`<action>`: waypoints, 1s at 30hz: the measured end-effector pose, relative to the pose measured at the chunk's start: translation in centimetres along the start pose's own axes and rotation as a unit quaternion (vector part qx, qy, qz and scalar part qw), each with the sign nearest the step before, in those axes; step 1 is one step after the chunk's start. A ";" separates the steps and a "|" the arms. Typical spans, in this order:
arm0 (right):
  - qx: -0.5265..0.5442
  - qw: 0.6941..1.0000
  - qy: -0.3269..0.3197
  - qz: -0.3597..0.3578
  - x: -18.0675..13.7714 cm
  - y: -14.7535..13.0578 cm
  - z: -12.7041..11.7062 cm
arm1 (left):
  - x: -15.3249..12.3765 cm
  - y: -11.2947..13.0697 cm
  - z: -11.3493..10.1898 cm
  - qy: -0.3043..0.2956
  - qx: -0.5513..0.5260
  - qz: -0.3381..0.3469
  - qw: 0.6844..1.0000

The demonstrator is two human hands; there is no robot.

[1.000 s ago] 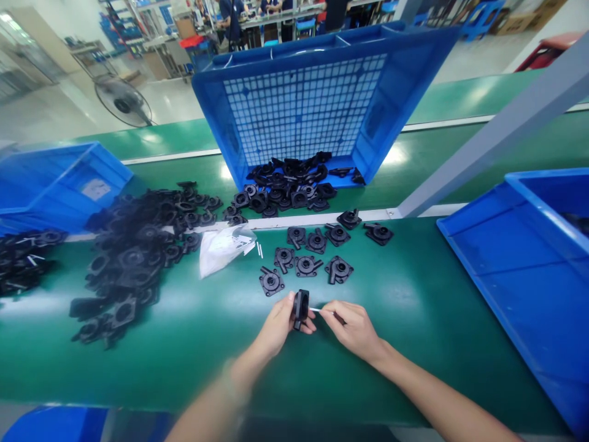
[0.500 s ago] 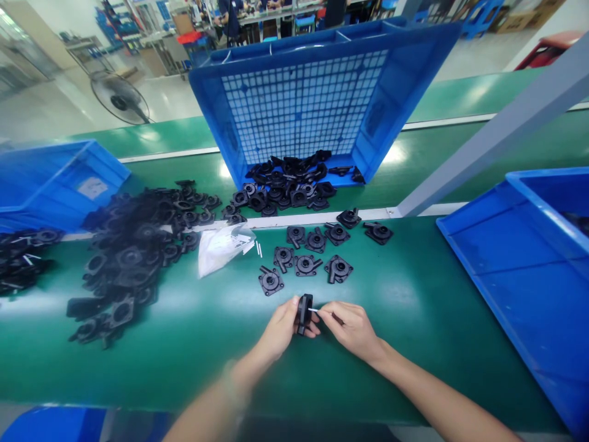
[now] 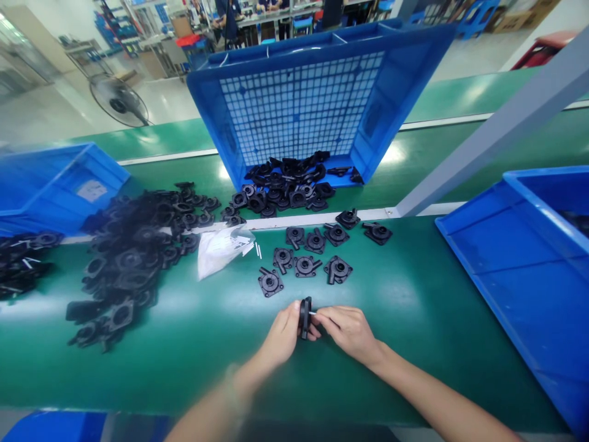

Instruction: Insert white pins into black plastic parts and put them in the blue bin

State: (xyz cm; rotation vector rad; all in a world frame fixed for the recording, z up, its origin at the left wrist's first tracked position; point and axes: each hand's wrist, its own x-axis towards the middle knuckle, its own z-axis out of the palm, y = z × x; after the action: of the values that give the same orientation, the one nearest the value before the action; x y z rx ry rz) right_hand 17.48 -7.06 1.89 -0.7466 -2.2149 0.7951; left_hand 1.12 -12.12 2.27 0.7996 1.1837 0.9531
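Observation:
My left hand (image 3: 286, 328) grips a black plastic pump housing (image 3: 305, 318), held on edge above the green bench. Between the fingertips of my right hand (image 3: 348, 328) is a thin white pin (image 3: 313, 313), its far end at the housing's right face. How deep the pin sits cannot be made out. Just beyond my hands several similar housings (image 3: 305, 265) lie flat on the bench. To their left is a clear plastic bag (image 3: 221, 250) of white pins, with a couple of loose pins (image 3: 258, 250) beside its mouth.
A tipped blue crate (image 3: 294, 116) with black parts (image 3: 289, 184) spilling out stands behind. More black parts (image 3: 133, 258) are heaped at left, near another blue crate (image 3: 69, 181). At right are a blue bin (image 3: 510, 258) and a slanted grey post (image 3: 488, 129).
My right hand has moved slightly left towards the housing, and less of the white pin shows between them. The housing is turned a little more edge-on.

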 end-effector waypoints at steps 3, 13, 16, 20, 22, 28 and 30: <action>-0.006 1.000 -0.005 -0.008 0.1 0.1 -0.2 | 0.0 0.4 0.1 0.006 0.000 0.006 1.000; -0.003 0.998 0.052 -0.029 0.0 -0.4 -0.3 | -0.1 1.1 -0.3 0.038 -0.012 0.024 0.999; 0.025 0.995 0.095 0.000 0.0 -0.4 -0.8 | 0.5 1.4 -0.9 0.100 -0.084 0.024 0.991; 0.033 0.996 0.083 0.013 0.2 -0.2 -1.1 | 0.6 1.6 -0.9 0.062 -0.131 0.010 0.989; 0.031 0.998 0.057 -0.001 0.2 -0.2 -0.8 | 0.4 1.4 -0.6 0.035 -0.143 -0.008 0.989; 0.029 0.999 0.026 -0.007 0.0 -0.3 -0.2 | 0.3 0.6 -0.2 0.015 -0.145 -0.024 0.989; 0.029 0.999 0.021 0.000 0.0 -0.3 -0.3 | 0.3 0.5 -0.1 0.005 -0.136 -0.026 0.990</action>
State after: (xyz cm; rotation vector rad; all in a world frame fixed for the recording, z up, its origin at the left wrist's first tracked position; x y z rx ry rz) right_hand 17.56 -7.17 2.30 -0.7283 -2.1457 0.8337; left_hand 0.93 -11.63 2.60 0.5456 1.0497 1.0496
